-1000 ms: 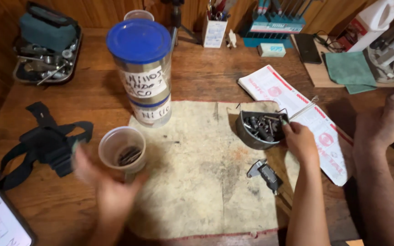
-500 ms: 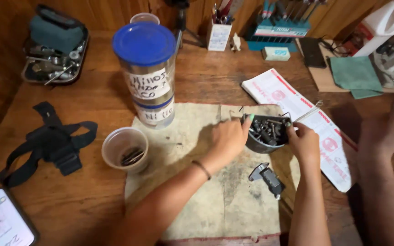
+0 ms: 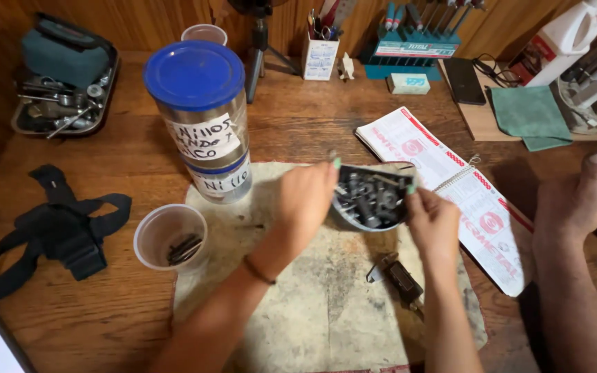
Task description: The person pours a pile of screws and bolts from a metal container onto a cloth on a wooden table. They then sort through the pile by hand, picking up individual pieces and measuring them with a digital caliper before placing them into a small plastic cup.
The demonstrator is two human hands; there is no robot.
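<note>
Head view of a wooden workbench (image 3: 105,324). Both hands meet at a small metal tin (image 3: 373,200) filled with dark screws and bolts, which is tipped toward the camera above a stained cloth mat (image 3: 312,311) at the bench's centre. The left hand (image 3: 305,200) sits at the tin's left rim, fingers curled together and reaching over the edge — whether they pinch a screw cannot be told. The right hand (image 3: 431,220) grips the tin's right rim, fingers bent and closed on the edge. A dark metal lock part (image 3: 399,276) lies on the mat just below the tin. Left of the mat stands a clear plastic cup (image 3: 171,237) holding a few dark screws; behind it, two stacked jars (image 3: 209,131) with a blue lid and handwritten labels. A spiral-bound catalogue (image 3: 450,186) lies right of the tin, near a bare foot (image 3: 568,207) resting on the bench edge. A black strap harness (image 3: 57,228) lies at far left — well apart from the hands — below a tray of tools (image 3: 63,103).
</note>
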